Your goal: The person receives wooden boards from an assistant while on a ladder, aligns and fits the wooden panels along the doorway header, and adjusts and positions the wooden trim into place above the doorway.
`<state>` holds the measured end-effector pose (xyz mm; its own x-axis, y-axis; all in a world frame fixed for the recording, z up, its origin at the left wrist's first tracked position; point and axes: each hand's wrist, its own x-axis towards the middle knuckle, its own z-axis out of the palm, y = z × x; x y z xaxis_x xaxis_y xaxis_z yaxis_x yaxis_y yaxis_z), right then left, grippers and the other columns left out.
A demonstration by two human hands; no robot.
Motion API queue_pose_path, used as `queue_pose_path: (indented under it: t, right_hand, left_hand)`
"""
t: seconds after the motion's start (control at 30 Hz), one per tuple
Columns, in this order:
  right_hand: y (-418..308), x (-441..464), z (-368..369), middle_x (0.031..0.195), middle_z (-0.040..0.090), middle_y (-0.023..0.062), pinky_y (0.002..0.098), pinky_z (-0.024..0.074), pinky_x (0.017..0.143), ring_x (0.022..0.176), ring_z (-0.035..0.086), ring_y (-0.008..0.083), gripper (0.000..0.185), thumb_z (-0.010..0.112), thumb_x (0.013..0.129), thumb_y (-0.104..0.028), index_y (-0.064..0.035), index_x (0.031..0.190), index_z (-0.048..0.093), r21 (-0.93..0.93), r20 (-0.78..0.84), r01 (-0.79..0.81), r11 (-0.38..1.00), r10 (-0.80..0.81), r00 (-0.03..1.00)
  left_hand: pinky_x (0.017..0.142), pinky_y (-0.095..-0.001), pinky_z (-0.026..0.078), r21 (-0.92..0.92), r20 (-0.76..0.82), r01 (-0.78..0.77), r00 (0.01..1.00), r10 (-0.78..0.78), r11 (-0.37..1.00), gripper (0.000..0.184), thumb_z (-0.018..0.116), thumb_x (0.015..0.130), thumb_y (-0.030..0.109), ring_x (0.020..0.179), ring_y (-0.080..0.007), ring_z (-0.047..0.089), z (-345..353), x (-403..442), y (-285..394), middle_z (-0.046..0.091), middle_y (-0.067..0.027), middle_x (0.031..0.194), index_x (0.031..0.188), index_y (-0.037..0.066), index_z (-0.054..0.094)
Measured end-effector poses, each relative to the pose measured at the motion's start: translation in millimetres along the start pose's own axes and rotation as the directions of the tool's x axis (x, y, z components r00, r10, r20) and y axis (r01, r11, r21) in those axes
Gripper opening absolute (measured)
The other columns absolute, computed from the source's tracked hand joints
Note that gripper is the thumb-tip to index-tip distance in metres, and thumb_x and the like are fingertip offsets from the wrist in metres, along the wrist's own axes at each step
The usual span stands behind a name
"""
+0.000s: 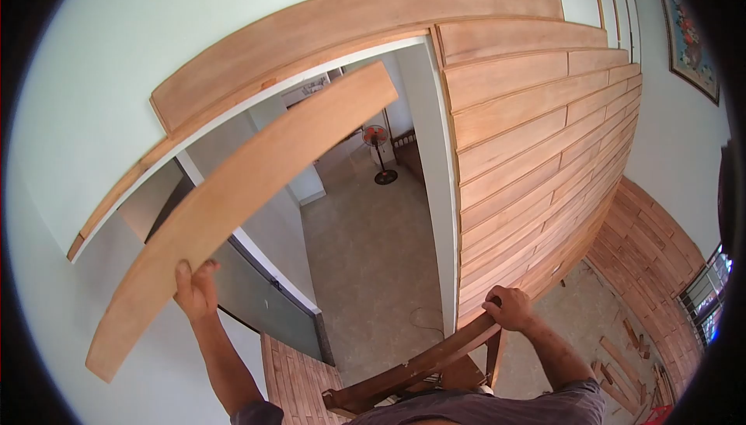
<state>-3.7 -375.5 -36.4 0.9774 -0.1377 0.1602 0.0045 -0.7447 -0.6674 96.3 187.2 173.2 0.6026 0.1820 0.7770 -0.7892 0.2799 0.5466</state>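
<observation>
My left hand (196, 291) grips the lower edge of a long, smooth wooden board (249, 165). The board is held up at a slant in front of the doorway and looks curved through the wide lens. My right hand (509, 308) is closed around the end of a dark wooden rail (427, 359), which runs across just in front of my body. Above the doorway, another wooden plank (334, 25) is fixed to the wall over a thin batten (155, 153).
Wooden planks (536, 122) cover the wall right of the doorway. Beyond it stand a floor fan (377, 145) and a grey door (272, 301). Loose wood offcuts (622, 371) lie on the floor at lower right. A framed picture (688, 40) hangs at upper right.
</observation>
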Motion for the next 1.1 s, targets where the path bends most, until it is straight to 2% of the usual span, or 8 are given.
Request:
queue_pose_path:
  t: [0.17,0.3,0.47,0.6,0.67,0.77,0.93,1.1]
  right_hand:
    - [-82,89,-43,0.102,0.070,0.0139,0.0312,0.0530,0.082,0.091,0.068,0.0210,0.041,0.068,0.088,-0.035,-0.0021,0.112,0.067,0.182,0.155,0.204,0.962,-0.233,0.960]
    - [-187,174,-65,0.119,0.065,0.0127,0.0373,0.0532,0.090,0.109,0.062,0.0208,0.052,0.064,0.094,-0.035,0.0002,0.131,0.054,0.869,0.010,0.202,0.453,-0.424,0.905]
    - [-279,259,-72,0.106,0.069,0.0142,0.0416,0.0586,0.081,0.098,0.068,0.0261,0.038,0.060,0.097,-0.034,-0.0043,0.121,0.057,0.974,-0.112,-0.031,-0.223,-0.599,0.793]
    - [-298,290,-60,0.100,0.070,0.0127,0.0376,0.0623,0.070,0.084,0.072,0.0256,0.033,0.062,0.096,-0.032,-0.0058,0.116,0.058,0.988,-0.149,0.109,-0.111,-0.477,0.866]
    - [-298,301,-51,0.097,0.068,0.0144,0.0376,0.0621,0.069,0.080,0.071,0.0256,0.036,0.064,0.095,-0.029,-0.0023,0.117,0.057,0.970,-0.226,0.147,-0.196,-0.480,0.848]
    - [-299,307,-51,0.096,0.069,0.0132,0.0366,0.0632,0.069,0.080,0.072,0.0243,0.033,0.063,0.095,-0.028,-0.0020,0.115,0.058,0.963,-0.263,0.203,-0.176,-0.456,0.850]
    - [-301,311,-49,0.097,0.070,0.0137,0.0353,0.0640,0.070,0.084,0.072,0.0251,0.028,0.058,0.098,-0.024,-0.0012,0.114,0.059,0.949,-0.312,0.235,-0.210,-0.520,0.795]
    - [-299,316,-45,0.098,0.070,0.0143,0.0359,0.0633,0.071,0.084,0.072,0.0255,0.031,0.061,0.097,-0.026,-0.0004,0.115,0.059,0.954,-0.294,0.212,-0.213,-0.513,0.806]
  left_hand:
    - [0.068,-0.0393,0.055,-0.035,0.103,-0.016,0.994,0.019,0.999,0.043,0.062,0.093,0.020,0.080,-0.0202,0.066,23,42,-2,0.065,-0.0132,0.112,0.130,0.003,0.050]
    - [0.069,-0.0412,0.056,-0.093,0.123,-0.069,0.989,0.080,0.993,0.036,0.059,0.095,0.017,0.074,-0.0197,0.066,47,64,-1,0.068,-0.0123,0.098,0.127,0.002,0.052]
    - [0.071,-0.0431,0.057,-0.148,0.129,-0.051,0.989,0.071,0.988,0.035,0.056,0.096,0.015,0.072,-0.0205,0.067,34,93,-11,0.069,-0.0120,0.096,0.128,0.003,0.051]
    - [0.080,-0.0478,0.058,-0.239,0.021,0.086,0.996,-0.084,0.967,0.036,0.055,0.096,0.019,0.101,-0.0242,0.064,31,104,-22,0.062,-0.0135,0.120,0.129,0.004,0.051]
    - [0.080,-0.0476,0.059,-0.272,0.242,0.189,0.962,-0.123,0.944,0.036,0.055,0.096,0.020,0.113,-0.0256,0.058,-25,126,-48,0.057,-0.0132,0.129,0.129,0.005,0.052]
    - [0.074,-0.0456,0.058,-0.301,-0.011,0.240,0.967,-0.255,0.923,0.027,0.064,0.094,0.025,0.070,-0.0205,0.067,-21,140,-61,0.069,-0.0073,0.093,0.115,0.008,0.061]
    - [0.065,-0.0404,0.057,-0.281,-0.347,0.066,0.923,-0.166,0.957,0.030,0.068,0.091,0.036,0.058,-0.0165,0.063,31,128,-53,0.068,-0.0052,0.077,0.104,0.008,0.064]
    - [0.056,-0.0329,0.051,-0.232,-0.265,0.071,0.955,-0.133,0.970,0.029,0.068,0.091,0.039,0.055,-0.0132,0.060,16,138,-46,0.065,-0.0014,0.071,0.097,0.011,0.064]
